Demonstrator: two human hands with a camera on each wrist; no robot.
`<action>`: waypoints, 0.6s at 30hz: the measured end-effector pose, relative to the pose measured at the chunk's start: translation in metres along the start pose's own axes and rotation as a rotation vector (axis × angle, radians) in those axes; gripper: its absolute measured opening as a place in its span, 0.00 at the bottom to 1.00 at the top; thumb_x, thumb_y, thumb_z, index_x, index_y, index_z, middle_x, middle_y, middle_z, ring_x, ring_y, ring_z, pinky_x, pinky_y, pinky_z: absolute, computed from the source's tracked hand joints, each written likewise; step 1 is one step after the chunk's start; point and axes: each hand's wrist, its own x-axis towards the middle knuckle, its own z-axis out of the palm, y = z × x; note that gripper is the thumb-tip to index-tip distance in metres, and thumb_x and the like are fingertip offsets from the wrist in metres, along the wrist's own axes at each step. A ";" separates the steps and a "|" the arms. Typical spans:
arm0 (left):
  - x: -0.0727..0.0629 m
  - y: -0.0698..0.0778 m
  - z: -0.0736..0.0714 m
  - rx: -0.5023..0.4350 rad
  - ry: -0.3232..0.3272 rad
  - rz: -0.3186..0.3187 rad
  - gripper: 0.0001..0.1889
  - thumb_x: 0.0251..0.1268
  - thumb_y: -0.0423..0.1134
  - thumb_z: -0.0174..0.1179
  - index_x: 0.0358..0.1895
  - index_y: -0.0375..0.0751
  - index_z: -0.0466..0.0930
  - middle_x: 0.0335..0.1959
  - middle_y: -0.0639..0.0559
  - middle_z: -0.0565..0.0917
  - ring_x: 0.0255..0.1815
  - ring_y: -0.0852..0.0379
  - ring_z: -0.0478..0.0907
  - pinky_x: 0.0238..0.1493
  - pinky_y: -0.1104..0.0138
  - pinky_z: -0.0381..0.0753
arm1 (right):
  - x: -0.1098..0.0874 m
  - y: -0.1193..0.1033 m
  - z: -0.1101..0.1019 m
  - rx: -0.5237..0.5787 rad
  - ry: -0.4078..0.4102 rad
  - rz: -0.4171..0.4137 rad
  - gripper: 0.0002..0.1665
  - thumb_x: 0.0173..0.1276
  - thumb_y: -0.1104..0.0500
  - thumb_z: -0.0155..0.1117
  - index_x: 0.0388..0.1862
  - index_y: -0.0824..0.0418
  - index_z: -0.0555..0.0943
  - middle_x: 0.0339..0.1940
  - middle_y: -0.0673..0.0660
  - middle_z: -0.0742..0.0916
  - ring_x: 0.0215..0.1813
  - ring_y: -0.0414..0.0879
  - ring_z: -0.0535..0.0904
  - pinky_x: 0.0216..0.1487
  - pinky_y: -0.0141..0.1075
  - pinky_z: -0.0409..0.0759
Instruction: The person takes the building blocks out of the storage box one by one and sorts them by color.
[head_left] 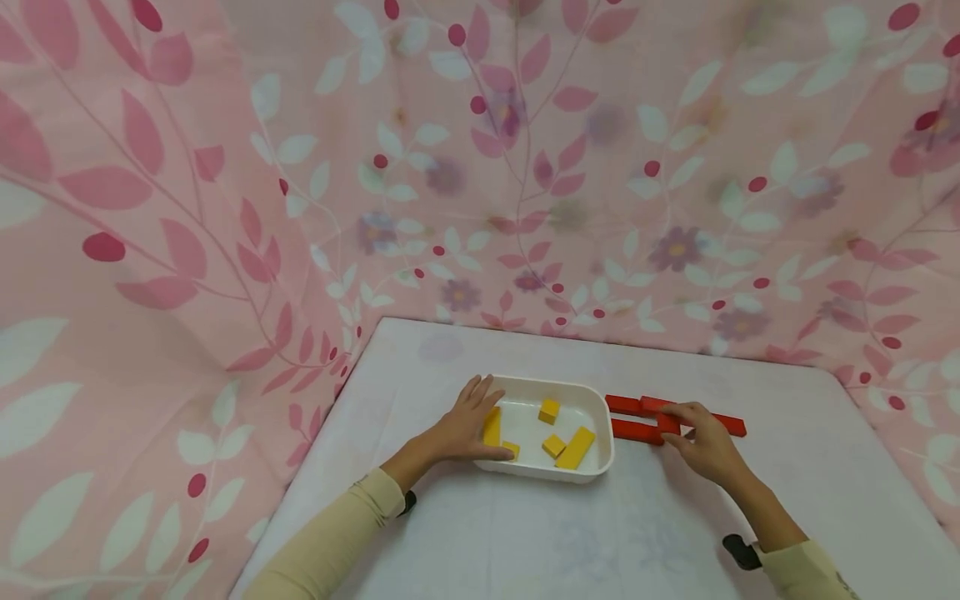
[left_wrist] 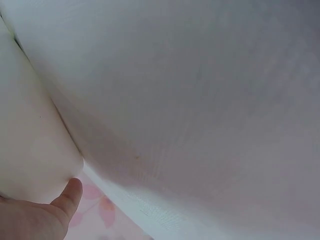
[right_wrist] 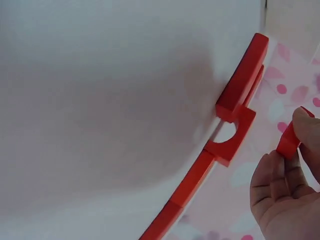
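- Left hand (head_left: 467, 427): fingers spread wide, resting on left end of tray (head_left: 542, 476).
- Right hand (head_left: 707, 446): thumb and fingers pinch red block (right_wrist: 289, 142).
- Other red blocks (head_left: 636, 431) lie right of tray on surface (head_left: 525, 542).
- Yellow blocks (head_left: 576, 448) inside tray.

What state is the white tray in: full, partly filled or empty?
Partly filled: the head view shows yellow blocks inside the white tray, with bare floor between them.
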 end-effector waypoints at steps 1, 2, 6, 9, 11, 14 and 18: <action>-0.001 0.000 0.000 0.002 0.000 -0.004 0.58 0.48 0.74 0.63 0.79 0.49 0.51 0.83 0.46 0.41 0.83 0.43 0.34 0.73 0.42 0.61 | -0.001 0.003 -0.001 -0.005 -0.013 0.010 0.25 0.62 0.66 0.70 0.59 0.64 0.79 0.54 0.66 0.81 0.50 0.58 0.78 0.39 0.31 0.82; -0.001 -0.001 0.000 0.006 -0.003 -0.010 0.59 0.48 0.75 0.63 0.79 0.49 0.50 0.83 0.47 0.40 0.83 0.43 0.34 0.73 0.42 0.61 | -0.001 0.006 -0.001 -0.008 -0.024 0.021 0.25 0.62 0.66 0.70 0.59 0.65 0.79 0.54 0.67 0.81 0.51 0.59 0.78 0.41 0.35 0.84; 0.001 -0.002 -0.002 0.004 -0.012 -0.014 0.59 0.47 0.77 0.61 0.80 0.49 0.50 0.83 0.47 0.40 0.83 0.43 0.33 0.74 0.42 0.59 | -0.003 0.015 0.000 -0.031 -0.056 0.045 0.23 0.61 0.67 0.69 0.57 0.67 0.80 0.52 0.68 0.82 0.52 0.61 0.77 0.46 0.53 0.85; 0.002 -0.002 -0.002 0.001 -0.012 -0.018 0.59 0.47 0.76 0.61 0.80 0.50 0.50 0.83 0.46 0.40 0.83 0.43 0.33 0.74 0.42 0.59 | -0.003 0.021 0.003 -0.033 -0.085 0.060 0.22 0.61 0.66 0.70 0.55 0.67 0.81 0.51 0.68 0.82 0.52 0.62 0.76 0.47 0.57 0.84; 0.002 -0.002 -0.002 -0.005 -0.008 -0.016 0.59 0.48 0.76 0.62 0.79 0.49 0.50 0.83 0.46 0.40 0.83 0.43 0.33 0.75 0.42 0.58 | -0.002 0.025 0.006 -0.033 -0.101 0.073 0.21 0.61 0.66 0.70 0.54 0.67 0.82 0.51 0.68 0.82 0.51 0.61 0.76 0.47 0.56 0.84; 0.000 -0.001 -0.002 -0.015 -0.008 -0.015 0.59 0.47 0.75 0.63 0.79 0.48 0.51 0.83 0.46 0.40 0.83 0.43 0.33 0.75 0.41 0.57 | -0.001 0.031 0.012 -0.043 -0.119 0.075 0.21 0.59 0.67 0.71 0.53 0.68 0.82 0.51 0.69 0.82 0.49 0.60 0.76 0.45 0.54 0.84; -0.001 0.000 -0.003 -0.026 -0.014 -0.014 0.59 0.47 0.76 0.62 0.79 0.49 0.51 0.83 0.47 0.41 0.83 0.43 0.33 0.75 0.41 0.56 | 0.000 0.036 0.019 -0.066 -0.145 0.073 0.22 0.59 0.66 0.71 0.53 0.68 0.82 0.50 0.68 0.82 0.46 0.58 0.76 0.43 0.49 0.83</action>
